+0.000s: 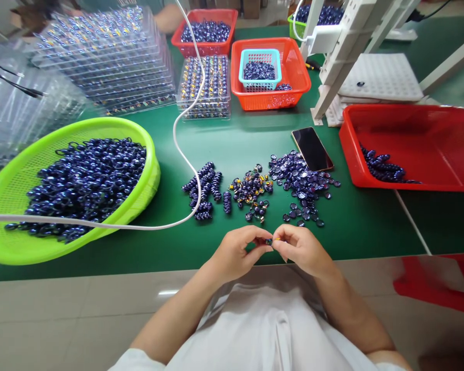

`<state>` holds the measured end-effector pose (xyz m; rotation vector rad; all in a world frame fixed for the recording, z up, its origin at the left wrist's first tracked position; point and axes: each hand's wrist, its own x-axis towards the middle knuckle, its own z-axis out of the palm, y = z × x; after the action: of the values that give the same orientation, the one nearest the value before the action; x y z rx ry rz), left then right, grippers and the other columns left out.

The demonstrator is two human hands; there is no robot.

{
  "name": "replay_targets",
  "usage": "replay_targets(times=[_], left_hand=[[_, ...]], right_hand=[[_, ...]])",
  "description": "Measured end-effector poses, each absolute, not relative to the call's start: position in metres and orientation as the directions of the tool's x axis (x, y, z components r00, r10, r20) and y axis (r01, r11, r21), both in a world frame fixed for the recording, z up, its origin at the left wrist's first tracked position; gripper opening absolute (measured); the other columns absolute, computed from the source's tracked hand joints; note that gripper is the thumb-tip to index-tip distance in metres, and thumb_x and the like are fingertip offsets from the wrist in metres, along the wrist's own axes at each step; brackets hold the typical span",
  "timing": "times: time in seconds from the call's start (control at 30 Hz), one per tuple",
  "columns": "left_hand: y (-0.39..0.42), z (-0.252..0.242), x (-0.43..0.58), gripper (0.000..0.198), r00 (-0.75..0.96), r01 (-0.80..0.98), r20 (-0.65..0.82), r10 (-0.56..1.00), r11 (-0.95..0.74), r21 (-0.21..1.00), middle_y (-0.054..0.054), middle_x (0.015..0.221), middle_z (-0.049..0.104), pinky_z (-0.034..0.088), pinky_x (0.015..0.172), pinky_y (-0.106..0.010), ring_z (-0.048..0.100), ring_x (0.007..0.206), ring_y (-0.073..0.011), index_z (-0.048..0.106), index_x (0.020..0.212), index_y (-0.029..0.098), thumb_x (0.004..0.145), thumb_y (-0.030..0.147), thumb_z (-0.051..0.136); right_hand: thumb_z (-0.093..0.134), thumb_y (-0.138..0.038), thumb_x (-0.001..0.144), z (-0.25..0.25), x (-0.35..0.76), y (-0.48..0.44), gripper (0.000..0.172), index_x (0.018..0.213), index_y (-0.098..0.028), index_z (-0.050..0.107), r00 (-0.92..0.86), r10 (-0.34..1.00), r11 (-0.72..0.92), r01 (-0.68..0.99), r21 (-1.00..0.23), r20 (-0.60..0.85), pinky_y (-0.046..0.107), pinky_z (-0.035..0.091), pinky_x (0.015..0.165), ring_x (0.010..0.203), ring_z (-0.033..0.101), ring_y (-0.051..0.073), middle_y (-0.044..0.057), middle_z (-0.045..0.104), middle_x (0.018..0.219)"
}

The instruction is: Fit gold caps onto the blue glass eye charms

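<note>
My left hand (243, 250) and my right hand (302, 248) meet above the table's front edge, each in a pinch. Between the left fingertips is a small dark shiny part (269, 241). The right fingertips close on a tiny piece with a yellow bit (277, 239) showing; its shape is mostly hidden. Just beyond my hands lies a pile of small dark parts with yellow and metal bits (251, 186). To its right spread many flat dark-blue discs (301, 180). Dark-blue coiled strands (204, 188) lie to its left.
A green basket (152, 170) of dark-blue pieces stands left. A white cable (181, 149) crosses the table. A phone (312, 148) touches the discs. Red bins (410, 144) and stacked clear trays (158, 72) stand around. A person's arm (172, 18) shows at the back.
</note>
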<state>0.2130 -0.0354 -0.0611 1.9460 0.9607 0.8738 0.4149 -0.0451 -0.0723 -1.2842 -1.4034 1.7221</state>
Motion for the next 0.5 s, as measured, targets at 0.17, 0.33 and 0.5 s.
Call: replay_targets(times=[0.17, 0.33, 0.5], left_hand=[[-0.037, -0.066, 0.216, 0.014, 0.515, 0.384, 0.375, 0.771, -0.598, 0.704, -0.009, 0.087, 0.074, 0.056, 0.069, -0.028, 0.068, 0.078, -0.0177, 0.065, 0.100, 0.014, 0.088, 0.008, 0.059], [-0.039, -0.069, 0.217, 0.013, 0.362, 0.406, 0.317, 0.876, -0.455, 0.792, -0.007, 0.085, 0.074, 0.057, 0.069, -0.028, 0.069, 0.074, -0.0167, 0.067, 0.098, 0.015, 0.086, 0.013, 0.066], [-0.040, -0.065, 0.215, 0.015, 0.242, 0.144, 0.067, 0.968, -0.104, 0.984, -0.006, 0.083, 0.074, 0.061, 0.072, -0.027, 0.071, 0.075, -0.0166, 0.070, 0.093, 0.014, 0.079, 0.018, 0.075]], right_hand=[[0.059, -0.031, 0.085, -0.073, 0.418, -0.041, 0.016, 0.075, -0.019, 0.057, -0.427, 0.799, -0.413, 0.122, -0.902, -0.424, 0.019, 0.034, 0.044, 0.044, 0.044, 0.008, -0.007, 0.049, 0.050], [0.056, -0.028, 0.089, -0.063, 0.416, -0.044, 0.015, 0.077, -0.020, 0.057, -0.284, 0.912, -0.198, 0.327, -0.924, -0.296, 0.021, 0.036, 0.048, 0.052, 0.047, 0.009, -0.005, 0.052, 0.062], [0.054, -0.019, 0.090, -0.066, 0.414, -0.052, 0.008, 0.084, -0.020, 0.059, -0.260, 0.966, 0.155, 0.590, -0.793, -0.004, 0.027, 0.043, 0.062, 0.064, 0.054, 0.013, 0.000, 0.060, 0.076]])
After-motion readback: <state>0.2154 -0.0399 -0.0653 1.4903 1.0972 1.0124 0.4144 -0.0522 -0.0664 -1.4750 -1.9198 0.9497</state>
